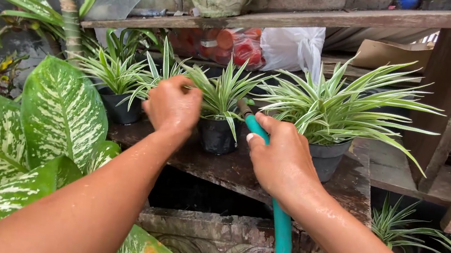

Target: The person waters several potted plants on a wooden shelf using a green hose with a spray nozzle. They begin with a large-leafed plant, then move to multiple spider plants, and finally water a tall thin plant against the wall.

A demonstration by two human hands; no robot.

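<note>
Your left hand [173, 105] and right hand [279, 159] are bare: no gloves, rings or watch showing. Both your forearms are uncovered too, no sleeves anywhere in view. Water droplets and a wet sheen sit on your right wrist and forearm; your left forearm looks wet as well. Fingernails short, unpainted on your right thumb.

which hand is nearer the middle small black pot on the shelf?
Left. The left hand is in the leaves right beside the middle black pot. The right hand grips the green hose a bit further off, to its right.
</note>
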